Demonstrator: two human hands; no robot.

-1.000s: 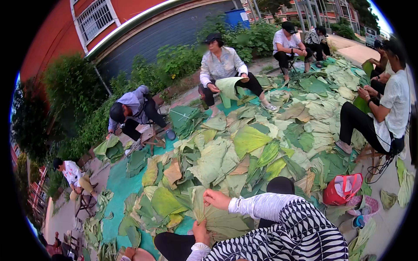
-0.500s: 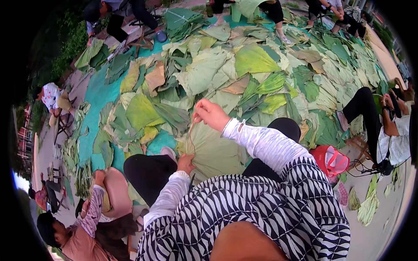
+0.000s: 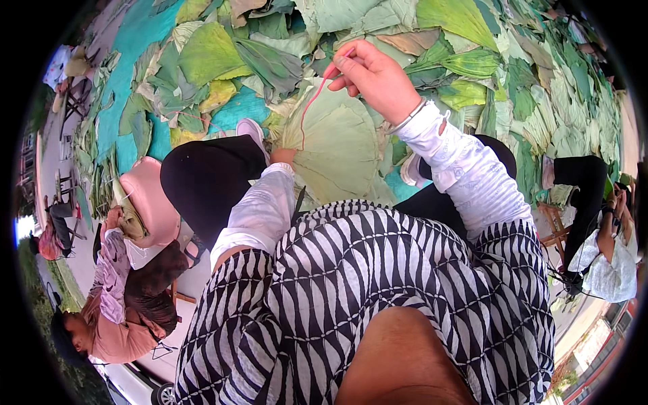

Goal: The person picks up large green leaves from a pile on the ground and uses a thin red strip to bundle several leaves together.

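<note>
Before me, between my knees, a large pale green fan-shaped leaf [image 3: 341,152] is spread out. My left hand [image 3: 282,157] is closed at its left edge, its fingers partly hidden. Above the leaf, my right hand [image 3: 378,77] pinches a thin red string [image 3: 312,102] between thumb and fingers. The string runs down in a loose curve to the leaf, close to my left hand; its lower end is hard to make out.
Overlapping green, yellow and brown leaves [image 3: 212,54] cover a teal sheet [image 3: 128,74] ahead. At left, a person [image 3: 121,297] sits by a pink basin [image 3: 152,196]. Another person [image 3: 604,236] sits at right near a wooden stool [image 3: 553,223].
The view has tilted down toward me, so things sit higher in the picture. My right hand still holds the string raised, a little farther right from my left hand, which stays at the leaf's edge.
</note>
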